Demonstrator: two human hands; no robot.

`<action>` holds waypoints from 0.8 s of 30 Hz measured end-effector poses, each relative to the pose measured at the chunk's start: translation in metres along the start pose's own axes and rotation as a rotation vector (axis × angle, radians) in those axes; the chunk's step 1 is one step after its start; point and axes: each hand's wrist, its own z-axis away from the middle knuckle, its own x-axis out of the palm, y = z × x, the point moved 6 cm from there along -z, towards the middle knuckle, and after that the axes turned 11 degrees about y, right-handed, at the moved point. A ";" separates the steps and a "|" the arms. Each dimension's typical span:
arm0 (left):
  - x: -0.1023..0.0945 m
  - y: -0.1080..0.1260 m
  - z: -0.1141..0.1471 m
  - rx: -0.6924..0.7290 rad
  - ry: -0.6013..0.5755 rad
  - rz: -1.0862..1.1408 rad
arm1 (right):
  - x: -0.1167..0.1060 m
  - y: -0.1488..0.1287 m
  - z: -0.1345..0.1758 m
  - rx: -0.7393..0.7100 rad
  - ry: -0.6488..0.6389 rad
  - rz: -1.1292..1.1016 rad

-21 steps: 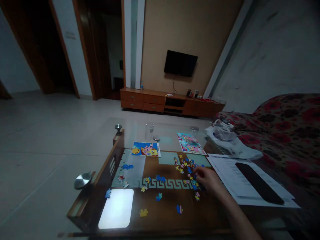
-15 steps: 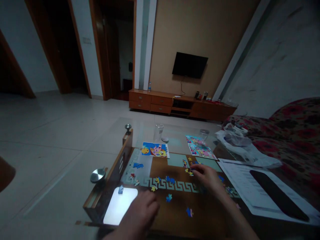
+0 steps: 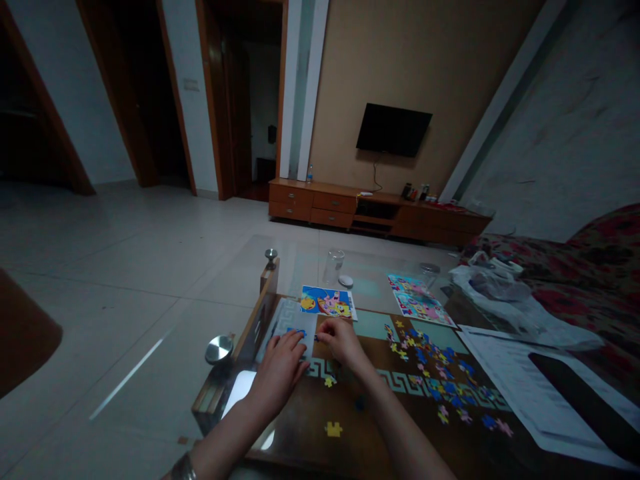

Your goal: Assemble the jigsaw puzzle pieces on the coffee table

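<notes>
My left hand (image 3: 283, 363) lies flat with its fingers stretched out, the tips at a few joined blue puzzle pieces (image 3: 299, 332) on the glass table. Close by on the right, my right hand (image 3: 343, 343) is closed in a pinch on a small dark puzzle piece (image 3: 317, 338), mostly covered by the fingertips. A picture card (image 3: 327, 302) with yellow and pink cartoon figures lies just beyond both hands. Loose yellow pieces, one small (image 3: 330, 382) and one larger (image 3: 333, 429), lie nearer to me. Many mixed pieces (image 3: 440, 363) are spread to the right.
A second picture sheet (image 3: 420, 300), a clear glass jar (image 3: 334, 267) and a lid (image 3: 345, 281) stand farther back. At right are white papers (image 3: 505, 380), a long dark object (image 3: 575, 393) and a plastic bag (image 3: 520, 303). Metal knobs (image 3: 219, 349) rise at the left.
My right hand has come left from the scattered pieces to beside the joined blue ones. My left hand has moved forward and its fingers are stretched out. The view has shifted slightly.
</notes>
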 end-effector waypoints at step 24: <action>-0.006 0.000 -0.003 -0.033 -0.060 0.030 | 0.013 -0.024 -0.004 0.067 0.026 0.168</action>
